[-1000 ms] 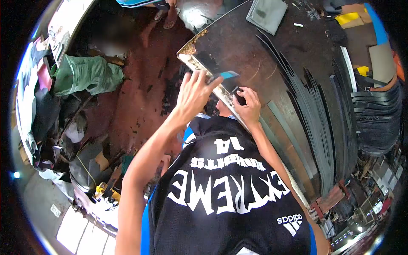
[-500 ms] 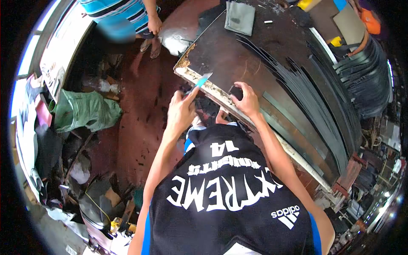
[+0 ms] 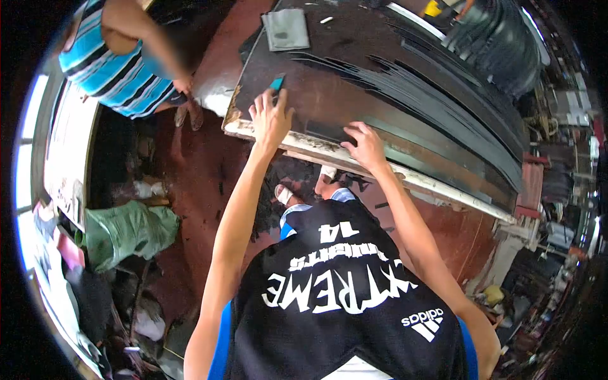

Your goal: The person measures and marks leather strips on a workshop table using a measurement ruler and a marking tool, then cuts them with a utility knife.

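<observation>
My left hand (image 3: 271, 120) is palm down over the near left part of the dark tabletop (image 3: 323, 95). Its bent fingers are closed on a teal utility knife (image 3: 277, 83), whose front end sticks out beyond them. My right hand (image 3: 367, 149) rests at the table's near edge, thumb and fingers apart. Beside its fingertips lies a dark flat piece (image 3: 324, 130). Long black strips (image 3: 405, 85) fan across the table beyond both hands.
A folded grey cloth (image 3: 285, 30) and a small white stick (image 3: 326, 19) lie at the far side. Another person in a striped top (image 3: 117, 60) stands at the left. A green sack (image 3: 130, 231) sits on the floor. Black coiled material (image 3: 497, 47) is piled at the back right.
My left hand has moved with the knife from in front of the table edge to over the tabletop. My right hand stays near the edge. The view has turned, showing more of the other person.
</observation>
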Demonstrator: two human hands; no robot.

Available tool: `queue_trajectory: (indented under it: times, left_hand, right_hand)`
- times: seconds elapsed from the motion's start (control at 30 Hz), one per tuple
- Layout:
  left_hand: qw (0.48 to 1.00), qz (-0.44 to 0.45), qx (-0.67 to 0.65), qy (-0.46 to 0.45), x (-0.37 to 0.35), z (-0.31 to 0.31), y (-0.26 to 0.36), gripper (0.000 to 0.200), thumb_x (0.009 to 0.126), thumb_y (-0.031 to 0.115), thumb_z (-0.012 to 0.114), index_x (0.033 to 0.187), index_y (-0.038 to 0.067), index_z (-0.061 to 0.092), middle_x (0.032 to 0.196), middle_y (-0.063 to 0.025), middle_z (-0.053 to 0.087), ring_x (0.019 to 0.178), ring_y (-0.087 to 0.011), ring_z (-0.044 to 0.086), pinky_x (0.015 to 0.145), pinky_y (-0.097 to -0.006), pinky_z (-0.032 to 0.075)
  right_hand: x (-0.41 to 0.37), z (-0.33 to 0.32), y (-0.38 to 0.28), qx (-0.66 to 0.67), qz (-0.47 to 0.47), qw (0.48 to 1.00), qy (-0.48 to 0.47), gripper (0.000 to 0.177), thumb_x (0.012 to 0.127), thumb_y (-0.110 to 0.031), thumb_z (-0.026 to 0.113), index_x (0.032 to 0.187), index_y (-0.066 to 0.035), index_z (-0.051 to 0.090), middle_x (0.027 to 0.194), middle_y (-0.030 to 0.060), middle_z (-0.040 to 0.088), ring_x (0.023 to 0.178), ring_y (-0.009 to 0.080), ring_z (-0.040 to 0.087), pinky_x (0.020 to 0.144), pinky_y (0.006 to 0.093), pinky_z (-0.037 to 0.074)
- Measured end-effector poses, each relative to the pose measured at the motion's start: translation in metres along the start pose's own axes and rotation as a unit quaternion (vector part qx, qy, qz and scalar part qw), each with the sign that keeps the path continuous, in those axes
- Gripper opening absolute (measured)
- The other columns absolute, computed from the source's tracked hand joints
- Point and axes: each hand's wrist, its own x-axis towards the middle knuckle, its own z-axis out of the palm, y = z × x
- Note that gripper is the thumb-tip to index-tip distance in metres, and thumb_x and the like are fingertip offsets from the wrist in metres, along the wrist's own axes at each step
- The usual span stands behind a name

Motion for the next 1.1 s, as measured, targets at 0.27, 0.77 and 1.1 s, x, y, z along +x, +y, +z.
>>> queue_trajectory:
  times: [0.27, 0.77, 1.1]
  left_hand:
    - [0.934, 0.266, -0.095, -0.219, -0.005, -0.012, 0.065, 0.051, 0.08, 0.023, 0.074, 0.128, 0.016, 0.063, 0.124, -0.0081, 0.064, 0.121, -0.0272, 0.056, 0.104, -0.0502, 0.036]
    - [0.951, 0.083, -0.115, -0.276, 0.029, -0.022, -0.002, 0.045, 0.073, 0.0, 0.075, 0.118, 0.002, 0.069, 0.113, -0.0209, 0.068, 0.109, -0.0364, 0.062, 0.098, -0.0398, 0.046]
    - [0.965, 0.177, -0.012, -0.193, 0.025, 0.005, 0.057, 0.045, 0.072, 0.027, 0.081, 0.113, 0.01, 0.071, 0.112, -0.0128, 0.068, 0.104, -0.0356, 0.061, 0.089, -0.0471, 0.047]
  right_hand:
    - [-0.004, -0.031, 0.008, 0.126, -0.042, 0.991, -0.004, 0.045, 0.078, -0.024, 0.078, 0.117, -0.006, 0.064, 0.115, 0.0143, 0.068, 0.107, 0.0348, 0.064, 0.093, 0.0443, 0.051]
    - [-0.145, -0.169, 0.266, 0.032, 0.163, 0.984, -0.067, 0.031, 0.077, -0.018, 0.076, 0.106, -0.012, 0.071, 0.104, 0.0111, 0.064, 0.102, 0.0338, 0.064, 0.086, 0.0451, 0.052]
    - [-0.145, -0.157, 0.227, 0.019, 0.126, 0.992, -0.007, 0.037, 0.081, -0.023, 0.075, 0.115, -0.009, 0.07, 0.113, 0.0104, 0.064, 0.108, 0.0333, 0.059, 0.093, 0.0451, 0.048]
